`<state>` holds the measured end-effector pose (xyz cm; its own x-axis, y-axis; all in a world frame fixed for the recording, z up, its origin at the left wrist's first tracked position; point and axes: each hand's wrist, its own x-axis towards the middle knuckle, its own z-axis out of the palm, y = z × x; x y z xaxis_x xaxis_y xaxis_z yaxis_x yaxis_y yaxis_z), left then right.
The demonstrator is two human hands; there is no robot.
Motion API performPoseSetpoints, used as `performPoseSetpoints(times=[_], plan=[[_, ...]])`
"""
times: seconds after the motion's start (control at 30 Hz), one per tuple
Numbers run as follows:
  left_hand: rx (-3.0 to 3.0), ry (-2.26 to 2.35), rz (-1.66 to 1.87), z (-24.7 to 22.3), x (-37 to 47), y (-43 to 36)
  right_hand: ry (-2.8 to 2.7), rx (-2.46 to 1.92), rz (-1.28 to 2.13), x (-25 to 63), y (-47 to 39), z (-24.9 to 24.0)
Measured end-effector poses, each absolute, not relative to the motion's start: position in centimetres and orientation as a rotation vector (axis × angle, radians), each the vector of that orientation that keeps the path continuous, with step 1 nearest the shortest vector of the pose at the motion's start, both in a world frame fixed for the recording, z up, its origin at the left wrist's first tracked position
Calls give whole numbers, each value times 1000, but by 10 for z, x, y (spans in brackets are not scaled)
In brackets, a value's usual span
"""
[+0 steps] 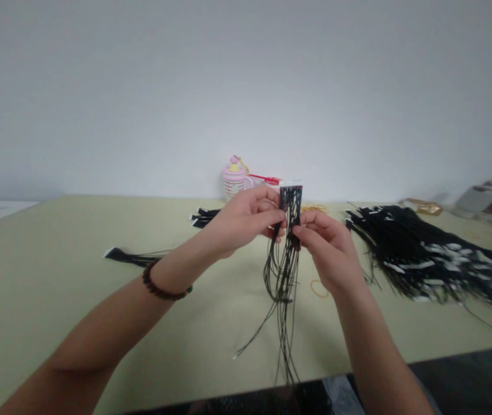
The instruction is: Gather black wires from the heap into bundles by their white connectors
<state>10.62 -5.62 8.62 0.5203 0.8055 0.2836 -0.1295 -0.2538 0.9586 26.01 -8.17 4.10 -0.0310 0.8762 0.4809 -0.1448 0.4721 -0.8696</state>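
Between my two hands hangs a wire harness (288, 271), a bundle of thin black wires fixed at the top to a white connector (291, 184). My left hand (257, 216) pinches some of the wires on the left side, below the connector. On the right side of the bundle, my right hand (326, 245) grips other wires between thumb and fingers. The loose wire ends dangle over the table, some looping, one strand sticking out to the left with a pale tip.
A large pile of black wire harnesses (419, 248) lies at the right. A single harness (127, 257) and a few more (205, 217) lie at the left. A pink cup (234, 180) stands by the wall. A rubber band (319, 289) rests on the table (56, 276).
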Motion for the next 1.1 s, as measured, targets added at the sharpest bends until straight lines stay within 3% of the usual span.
performPoseSetpoints(times=[0.43,0.77,1.1], plan=[[1735,650,1150,79,111,-44,-1525,-713,925,259,-82,46],[1973,691,981,86,102,-43,-1488,-815,723,261,-76,48],[1953,644,806,87,96,-38,-1468,-795,936,264,-73,54]])
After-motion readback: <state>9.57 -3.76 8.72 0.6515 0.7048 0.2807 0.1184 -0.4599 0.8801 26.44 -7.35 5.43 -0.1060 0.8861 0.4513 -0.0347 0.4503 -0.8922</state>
